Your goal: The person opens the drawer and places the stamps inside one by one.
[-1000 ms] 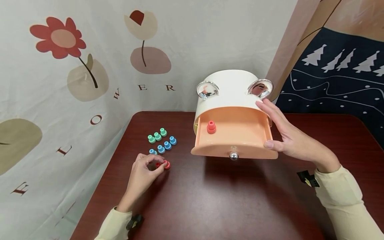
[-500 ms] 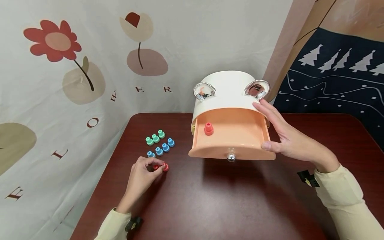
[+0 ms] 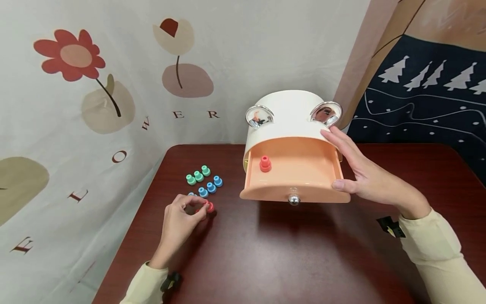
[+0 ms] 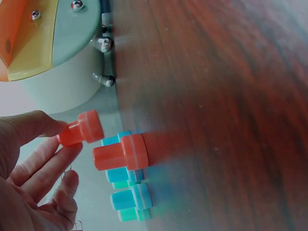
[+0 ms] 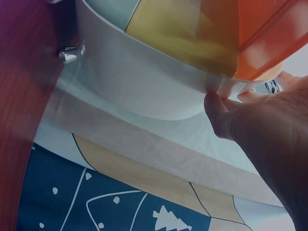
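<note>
My left hand (image 3: pixel 178 223) pinches a red stepped plastic peg (image 4: pixel 90 126) between thumb and fingers, its wide base a little off the table in the left wrist view. Another red peg (image 4: pixel 122 153) stands on the table beside it, mostly hidden by the fingers in the head view. A white rounded cabinet (image 3: pixel 292 110) has its top orange drawer (image 3: pixel 303 171) pulled out. One more red peg (image 3: pixel 265 164) stands inside, toward the drawer's left. My right hand (image 3: pixel 368 175) rests against the cabinet's right side, fingers extended and thumb at the drawer's front corner.
Several blue pegs (image 3: pixel 211 188) and a row of green pegs (image 3: pixel 198 176) stand just beyond the left hand. Below the orange drawer are a yellow drawer (image 4: pixel 36 45) and a pale green one (image 4: pixel 72 33). A printed cloth (image 3: pixel 228 50) hangs behind the dark wooden table (image 3: pixel 243 253).
My left hand has risen slightly with the red peg between its fingertips, and it covers more of the nearest blue peg. The right hand has stayed at the cabinet; the head view shifted slightly.
</note>
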### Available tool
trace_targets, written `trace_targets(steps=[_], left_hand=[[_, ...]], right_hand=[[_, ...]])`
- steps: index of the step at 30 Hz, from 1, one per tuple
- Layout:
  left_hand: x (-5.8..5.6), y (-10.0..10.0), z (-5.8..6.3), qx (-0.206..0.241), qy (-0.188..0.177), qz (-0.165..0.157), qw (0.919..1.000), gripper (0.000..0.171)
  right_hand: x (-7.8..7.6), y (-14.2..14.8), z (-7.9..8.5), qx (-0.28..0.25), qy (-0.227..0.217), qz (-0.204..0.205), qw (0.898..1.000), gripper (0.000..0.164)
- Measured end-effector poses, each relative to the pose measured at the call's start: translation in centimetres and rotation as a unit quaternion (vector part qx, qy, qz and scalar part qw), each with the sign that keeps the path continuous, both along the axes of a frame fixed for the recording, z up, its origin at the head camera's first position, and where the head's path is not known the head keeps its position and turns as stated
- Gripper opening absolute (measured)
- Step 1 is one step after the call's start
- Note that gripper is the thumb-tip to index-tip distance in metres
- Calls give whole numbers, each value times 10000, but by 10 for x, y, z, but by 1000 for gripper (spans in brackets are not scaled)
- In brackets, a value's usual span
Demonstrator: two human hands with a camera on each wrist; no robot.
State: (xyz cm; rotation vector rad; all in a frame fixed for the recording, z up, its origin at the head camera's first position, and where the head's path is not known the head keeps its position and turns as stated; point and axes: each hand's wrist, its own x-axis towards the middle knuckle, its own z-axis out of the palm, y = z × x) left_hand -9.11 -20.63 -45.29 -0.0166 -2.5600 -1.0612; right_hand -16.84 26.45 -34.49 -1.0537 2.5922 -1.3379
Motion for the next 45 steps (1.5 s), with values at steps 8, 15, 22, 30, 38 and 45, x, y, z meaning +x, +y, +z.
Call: trace_targets(steps=[8, 15, 22, 30, 38, 45], left_hand=[[-1, 6, 8, 393, 414, -54, 9984, 18], [0, 15, 23, 467, 931, -195, 9944, 20], [-4, 33, 41, 899, 1292, -459, 9865, 18], [-8, 53, 67, 1516, 1638, -702, 9722, 20], [-12, 73, 90, 2123, 1840, -1224, 9519, 18], [-16, 90, 110, 2011, 2082, -1466, 9459, 17]], right_hand=[[0, 0, 0, -26, -41, -1, 10000, 108], [-1, 0, 0, -21, -9, 57, 10000, 107], [0, 2, 0, -70, -26, 34, 10000, 106], [-1, 1, -2, -67, 18, 87, 9999, 107], [0, 0, -1, -155, -116, 24, 9998, 107], [1, 0, -1, -139, -107, 23, 9998, 107]])
